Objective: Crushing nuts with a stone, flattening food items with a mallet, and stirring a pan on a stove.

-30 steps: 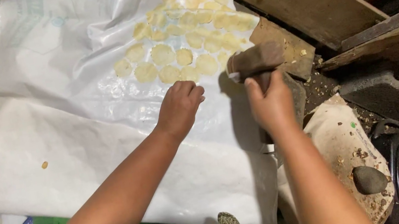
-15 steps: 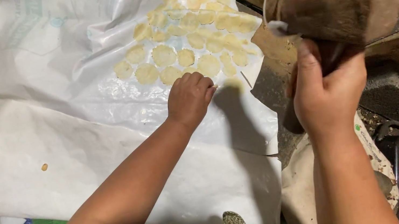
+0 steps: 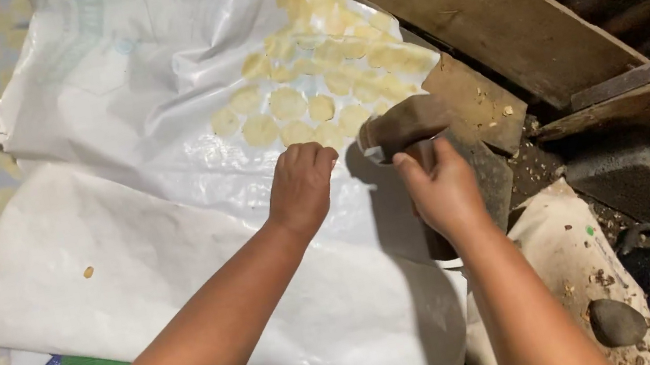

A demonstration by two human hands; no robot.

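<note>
Wooden mallet (image 3: 404, 126) sits gripped in the right hand (image 3: 440, 189), just beside the left hand (image 3: 301, 185), whose fingers are curled on the white sheet (image 3: 179, 262), holding nothing. A crooked hit could hurt those fingers or smash the yellow discs (image 3: 310, 96).

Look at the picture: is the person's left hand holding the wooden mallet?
No, the right hand grips the wooden mallet; the left hand rests on the white sheet.

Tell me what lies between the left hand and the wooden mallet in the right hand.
In the head view, only bare white plastic sheet lies between the left hand and the wooden mallet held by the right hand.
</note>
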